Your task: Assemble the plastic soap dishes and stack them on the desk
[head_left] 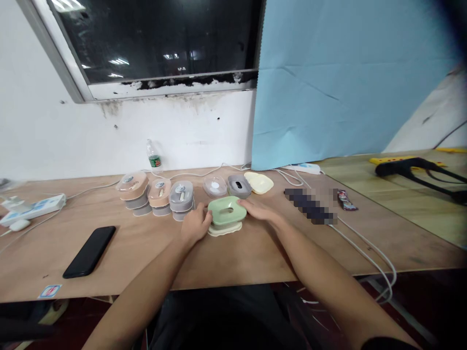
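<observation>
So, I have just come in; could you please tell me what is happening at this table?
A person has both hands at a green container part, the left hand on its left side and the right hand at its right edge. A cream piece shows just below it. To the left stand three container stacks; behind are a clear piece, a grey piece and a cream dish.

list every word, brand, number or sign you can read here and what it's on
No text is legible:
Bottle label: green and red, too small to read.
Table sticker: red on white, blue border, too blurred.
Snack wrapper: printed, too blurred.
Lids on the three stacks: small round marks, too small.
Left power strip: blue markings, too blurred.
Green container: no lettering visible.
</observation>
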The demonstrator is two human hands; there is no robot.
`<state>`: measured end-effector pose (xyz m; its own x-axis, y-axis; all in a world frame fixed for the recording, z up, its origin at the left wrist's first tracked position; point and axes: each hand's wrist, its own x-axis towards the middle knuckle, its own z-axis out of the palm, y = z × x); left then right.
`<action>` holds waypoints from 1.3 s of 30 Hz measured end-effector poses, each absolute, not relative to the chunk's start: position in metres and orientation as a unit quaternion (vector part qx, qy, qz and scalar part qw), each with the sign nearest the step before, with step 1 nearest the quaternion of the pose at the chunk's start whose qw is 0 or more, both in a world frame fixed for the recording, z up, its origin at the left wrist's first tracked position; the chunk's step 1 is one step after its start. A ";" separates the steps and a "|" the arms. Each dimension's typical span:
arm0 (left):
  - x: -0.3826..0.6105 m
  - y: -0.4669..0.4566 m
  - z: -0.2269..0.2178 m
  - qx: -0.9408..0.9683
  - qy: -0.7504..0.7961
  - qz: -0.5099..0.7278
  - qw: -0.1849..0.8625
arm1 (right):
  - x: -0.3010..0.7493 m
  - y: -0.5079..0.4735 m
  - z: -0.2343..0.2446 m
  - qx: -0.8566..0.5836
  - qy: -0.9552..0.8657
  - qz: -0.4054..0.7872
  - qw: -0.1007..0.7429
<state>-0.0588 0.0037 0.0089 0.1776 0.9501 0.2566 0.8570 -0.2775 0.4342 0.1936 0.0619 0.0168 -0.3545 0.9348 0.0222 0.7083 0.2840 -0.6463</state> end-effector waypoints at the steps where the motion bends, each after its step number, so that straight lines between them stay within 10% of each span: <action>1: -0.058 0.004 0.009 0.768 0.603 0.194 0.088 | 0.192 0.063 0.014 -0.534 -0.785 0.280 0.144; 10: -0.058 0.007 0.007 0.775 0.627 0.062 0.054 | 0.180 0.064 0.003 -0.519 -0.800 0.281 0.105; 18: -0.061 0.013 0.005 0.781 0.610 0.094 0.095 | 0.153 0.069 -0.003 -0.558 -0.758 0.077 0.329; 28: -0.066 0.016 0.002 0.781 0.606 0.110 0.107 | 0.140 0.104 -0.016 -0.518 -0.781 0.184 0.296; 39: -0.066 0.017 0.003 0.769 0.609 0.144 0.134 | 0.142 0.085 -0.012 -0.526 -0.710 0.115 0.453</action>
<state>-0.0660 0.0169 0.0028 0.2177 0.9742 0.0587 0.8970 -0.2235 0.3815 0.1418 0.0845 -0.0117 -0.0352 0.8518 0.5227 0.6440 0.4193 -0.6399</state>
